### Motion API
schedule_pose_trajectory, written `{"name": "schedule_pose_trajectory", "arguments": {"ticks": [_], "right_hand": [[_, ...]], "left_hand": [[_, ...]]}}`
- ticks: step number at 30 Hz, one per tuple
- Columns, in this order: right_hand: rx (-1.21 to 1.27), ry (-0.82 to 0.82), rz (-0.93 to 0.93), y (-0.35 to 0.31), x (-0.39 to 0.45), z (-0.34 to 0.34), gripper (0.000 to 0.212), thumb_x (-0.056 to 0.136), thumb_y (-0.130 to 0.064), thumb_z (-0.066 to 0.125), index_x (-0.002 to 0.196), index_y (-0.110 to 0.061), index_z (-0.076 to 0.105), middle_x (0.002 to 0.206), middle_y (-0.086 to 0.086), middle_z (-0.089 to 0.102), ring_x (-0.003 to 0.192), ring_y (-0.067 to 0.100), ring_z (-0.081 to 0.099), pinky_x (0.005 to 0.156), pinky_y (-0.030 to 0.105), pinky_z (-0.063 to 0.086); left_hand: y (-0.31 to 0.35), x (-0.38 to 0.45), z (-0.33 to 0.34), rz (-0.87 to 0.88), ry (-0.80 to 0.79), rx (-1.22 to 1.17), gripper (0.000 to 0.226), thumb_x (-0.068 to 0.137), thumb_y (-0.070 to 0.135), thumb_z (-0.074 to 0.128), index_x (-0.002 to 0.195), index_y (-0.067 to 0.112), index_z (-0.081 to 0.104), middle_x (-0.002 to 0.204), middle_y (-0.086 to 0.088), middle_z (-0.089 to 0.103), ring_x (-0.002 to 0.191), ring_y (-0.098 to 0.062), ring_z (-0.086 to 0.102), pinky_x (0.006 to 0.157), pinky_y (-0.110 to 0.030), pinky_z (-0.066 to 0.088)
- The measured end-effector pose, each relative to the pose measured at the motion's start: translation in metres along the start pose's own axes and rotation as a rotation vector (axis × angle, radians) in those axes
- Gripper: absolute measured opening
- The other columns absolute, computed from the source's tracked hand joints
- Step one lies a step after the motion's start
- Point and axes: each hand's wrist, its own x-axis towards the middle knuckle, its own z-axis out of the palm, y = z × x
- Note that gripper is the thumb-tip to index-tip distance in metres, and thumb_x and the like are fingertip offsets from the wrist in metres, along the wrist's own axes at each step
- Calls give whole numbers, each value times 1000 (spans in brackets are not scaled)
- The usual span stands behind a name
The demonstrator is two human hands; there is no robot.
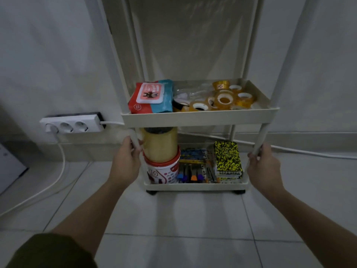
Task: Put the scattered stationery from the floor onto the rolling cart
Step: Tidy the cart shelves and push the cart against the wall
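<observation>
The rolling cart (201,118) is held by its front posts: left grip (126,161) and right grip (263,167) are curled around them. Between both grips, notebooks (228,159) and markers (190,174) are shelved.

Both forearms extend forward, apart and roughly level. The left hand (126,157) and right hand (263,167) each curl their fingers round an upright cart post (259,140).
</observation>
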Motion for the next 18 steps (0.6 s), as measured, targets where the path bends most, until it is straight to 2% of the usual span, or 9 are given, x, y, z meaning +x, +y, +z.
{"name": "schedule_pose_trajectory", "arguments": {"ticks": [2,5,7,12,14,16,17,18], "right_hand": [[-3,0,-8,-1,-1,-1,11,93,-4,45,102,2,45,96,27,61,82,40,58,60,33,35],[-1,12,-41,-1,-3,-1,11,93,-4,45,102,3,46,96,27,62,79,38,59,68,40,45],[-15,26,-67,0,-5,0,11,92,-4,45,101,3,45,95,28,63,81,41,62,71,44,48],[-10,35,-62,4,-5,-1,13,91,-4,48,102,3,48,98,27,64,86,41,63,74,41,47],[5,12,-20,8,-5,-1,16,91,-5,50,105,2,53,99,23,65,91,37,63,75,31,46],[28,-28,18,16,-6,1,16,91,-6,52,105,2,56,96,17,65,89,31,64,62,15,39],[41,-49,31,22,-7,3,15,90,-5,52,104,1,57,95,17,66,89,30,65,58,13,35],[55,-76,45,28,-8,6,14,90,-5,53,103,0,58,95,17,66,89,30,65,59,13,34]], "left_hand": [[1,0,1,1,0,-13,4,95,9,45,95,14,46,100,-3,62,92,-19,59,78,-35,50],[5,0,2,-23,7,-38,5,95,7,43,94,11,44,96,-1,58,90,-17,57,71,-29,46],[9,-1,2,-43,7,-65,5,95,5,41,95,10,43,97,-3,57,91,-16,55,72,-28,44],[18,-5,9,-134,73,-93,8,95,7,42,100,10,47,102,-6,59,92,-16,53,75,-28,40],[22,-14,18,-190,229,-66,15,93,5,43,107,6,50,105,-10,58,91,-16,51,76,-24,38],[26,-32,30,-193,446,-18,23,87,-1,47,110,0,49,109,-15,54,96,-22,50,79,-21,34],[26,-43,38,-140,474,9,24,84,-3,50,108,-1,49,107,-18,52,97,-26,49,79,-23,35],[26,-52,47,-69,419,25,22,83,-3,51,105,-1,50,103,-17,51,95,-28,50,77,-27,38]]}}
